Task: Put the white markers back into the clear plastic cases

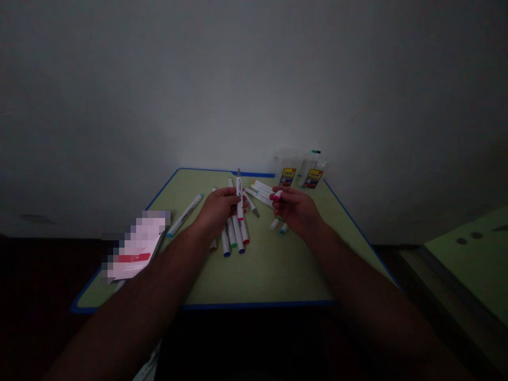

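My left hand [219, 207] pinches a white marker [239, 198] upright, its grey uncapped tip pointing up and its pink end down. A white marker cap [278, 196] with a pink end is held between the fingers of my right hand [296, 207]. Below my left hand several capped markers [233, 235] with blue, green, purple and red ends lie side by side. Another uncapped marker [251, 203] rests on the table between my hands. Several white markers [262, 191] lie behind my right hand, and two loose ends, one white and one blue [283, 228], show beneath it.
The light green table [270, 278] has a blue edge and stands against a grey wall. Two clear holders [313, 177] with yellow labels are at the back right, one with markers in it. A blue-ended marker [184, 216] and a partly blurred phone-like screen [138, 246] lie left.
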### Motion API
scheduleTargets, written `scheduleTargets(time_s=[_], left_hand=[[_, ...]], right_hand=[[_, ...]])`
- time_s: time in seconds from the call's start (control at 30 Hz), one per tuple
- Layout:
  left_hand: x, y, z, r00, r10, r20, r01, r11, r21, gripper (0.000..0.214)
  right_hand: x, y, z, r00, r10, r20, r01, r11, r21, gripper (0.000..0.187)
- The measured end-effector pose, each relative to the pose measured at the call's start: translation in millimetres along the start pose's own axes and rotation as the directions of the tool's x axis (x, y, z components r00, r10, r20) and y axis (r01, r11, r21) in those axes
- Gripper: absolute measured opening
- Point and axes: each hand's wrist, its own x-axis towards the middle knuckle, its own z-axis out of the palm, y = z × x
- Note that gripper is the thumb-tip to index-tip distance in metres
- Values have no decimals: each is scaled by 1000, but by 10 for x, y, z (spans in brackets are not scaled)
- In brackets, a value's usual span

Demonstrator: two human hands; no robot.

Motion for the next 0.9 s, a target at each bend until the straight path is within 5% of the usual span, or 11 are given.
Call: scheduleTargets(time_s=[0.9], left_hand=[[-78, 14, 42, 998, -32, 56, 31, 999, 22, 18]], right_hand=[[27, 4, 4, 986, -115, -124, 95, 983, -157, 14]])
